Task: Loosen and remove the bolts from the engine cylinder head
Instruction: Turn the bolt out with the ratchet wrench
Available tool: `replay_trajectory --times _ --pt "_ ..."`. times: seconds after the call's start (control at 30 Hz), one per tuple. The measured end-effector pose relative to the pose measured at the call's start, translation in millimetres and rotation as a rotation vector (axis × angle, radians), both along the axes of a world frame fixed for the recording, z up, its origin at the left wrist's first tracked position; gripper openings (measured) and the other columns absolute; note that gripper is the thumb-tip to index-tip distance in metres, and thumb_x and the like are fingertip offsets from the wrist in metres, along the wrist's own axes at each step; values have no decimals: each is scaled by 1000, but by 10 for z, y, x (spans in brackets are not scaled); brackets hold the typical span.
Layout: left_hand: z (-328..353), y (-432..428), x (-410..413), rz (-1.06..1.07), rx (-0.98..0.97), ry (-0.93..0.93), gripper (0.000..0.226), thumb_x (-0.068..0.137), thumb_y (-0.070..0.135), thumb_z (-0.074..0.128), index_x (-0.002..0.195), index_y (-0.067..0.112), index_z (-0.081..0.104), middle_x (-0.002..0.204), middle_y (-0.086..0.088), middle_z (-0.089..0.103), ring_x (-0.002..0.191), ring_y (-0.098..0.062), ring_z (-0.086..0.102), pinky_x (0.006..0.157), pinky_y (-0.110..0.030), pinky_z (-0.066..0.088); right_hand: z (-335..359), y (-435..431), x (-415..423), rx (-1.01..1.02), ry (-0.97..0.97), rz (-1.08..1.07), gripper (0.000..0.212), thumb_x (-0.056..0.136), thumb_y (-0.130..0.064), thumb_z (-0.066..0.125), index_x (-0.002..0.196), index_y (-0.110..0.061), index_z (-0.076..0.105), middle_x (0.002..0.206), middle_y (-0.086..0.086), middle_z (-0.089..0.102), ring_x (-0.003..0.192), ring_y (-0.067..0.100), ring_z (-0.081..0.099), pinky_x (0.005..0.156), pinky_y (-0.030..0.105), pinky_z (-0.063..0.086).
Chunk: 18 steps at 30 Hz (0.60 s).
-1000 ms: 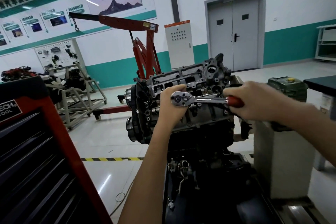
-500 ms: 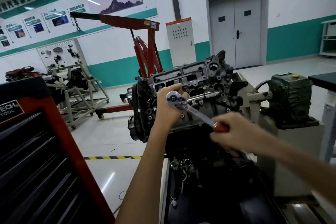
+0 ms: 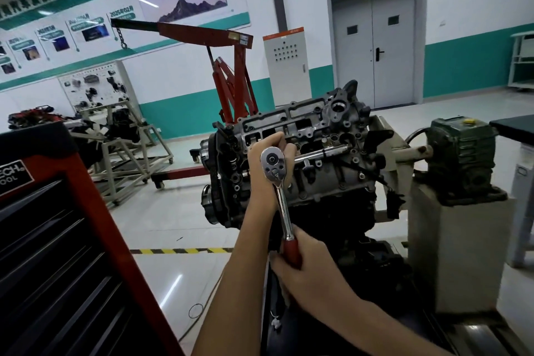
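Bright overhead light — warped edges

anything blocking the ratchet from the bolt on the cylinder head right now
Nothing visible does. The ratchet has its head right at the cylinder head, with the left hand curled round it from behind and the right hand gripping the red handle below. The bolt itself is hidden behind the tool's head and that hand.

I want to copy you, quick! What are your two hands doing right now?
Left hand: closed round the head end of the ratchet wrench.
Right hand: closed round the wrench's red handle.
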<state>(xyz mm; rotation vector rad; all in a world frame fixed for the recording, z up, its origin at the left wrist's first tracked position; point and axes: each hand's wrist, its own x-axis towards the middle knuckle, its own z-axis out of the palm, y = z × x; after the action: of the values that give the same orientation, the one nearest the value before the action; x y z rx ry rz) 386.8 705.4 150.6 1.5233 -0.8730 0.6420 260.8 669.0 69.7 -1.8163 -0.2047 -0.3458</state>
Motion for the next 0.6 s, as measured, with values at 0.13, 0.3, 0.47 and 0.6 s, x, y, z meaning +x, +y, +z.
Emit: replay_trajectory --times 0.13,0.3,0.47,0.6 --pt "11 81 42 -5 59 7 42 76 -1 57 53 22 30 50 13 28 49 -2 25 50 -18 23 334 -673 8 -509 -62 -114 21 80 -13 59 68 -20 43 55 -4 48 41 9 45 42 26 40" --pt "80 93 -46 -92 212 -77 27 74 24 57 58 9 40 55 -10 36 56 -11 32 52 -27 26 1182 -1405 57 -1228 -303 -457 12 80 -28 60 76 -25 49 54 -13 43 49 -1 41 46 19 34" --pt "12 64 -23 -23 78 -36 35 76 3 52 55 19 30 53 1 27 53 -12 25 53 -29 21 711 -1110 19 -1061 -202 -517 13 84 -29 57 80 -23 46 60 -10 45 55 8 52 50 18 40" --pt "-4 50 -26 -25 40 5 42 79 -2 55 54 19 27 51 7 26 51 -10 24 52 -25 21 95 -290 -6 -287 42 -153 20 80 -18 62 71 -18 44 61 -2 50 51 14 53 48 26 44"
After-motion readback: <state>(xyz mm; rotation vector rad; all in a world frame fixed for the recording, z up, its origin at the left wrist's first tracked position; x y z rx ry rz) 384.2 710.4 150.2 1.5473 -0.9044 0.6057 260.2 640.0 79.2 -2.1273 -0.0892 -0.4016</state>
